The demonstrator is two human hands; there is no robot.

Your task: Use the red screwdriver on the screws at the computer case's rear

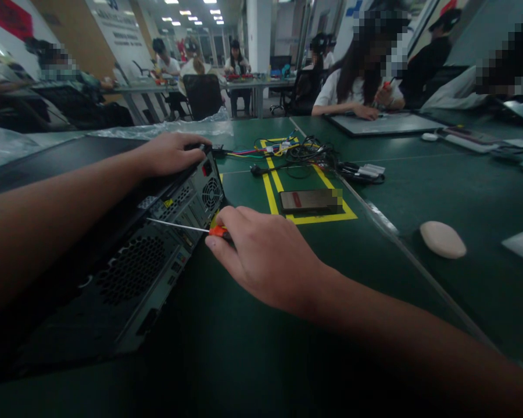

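A black desktop computer case (133,267) lies on its side at the left, its grey rear panel turned toward me. My left hand (172,154) rests on its top near the far rear corner, fingers laid out over the edge. In my right hand (265,255) is a screwdriver (178,225), gripped by its orange and black handle. The long thin shaft points left, and its tip is at the rear panel's upper edge, above the round vent holes. Whether the tip sits in a screw is too small to tell.
Tangled cables (309,152) lie beyond the case, near a phone (311,200) inside yellow tape (326,217) on the green table (375,348). A pale rounded object (443,239) is at the right. Across the table a person (353,87) works over a flat panel (387,123).
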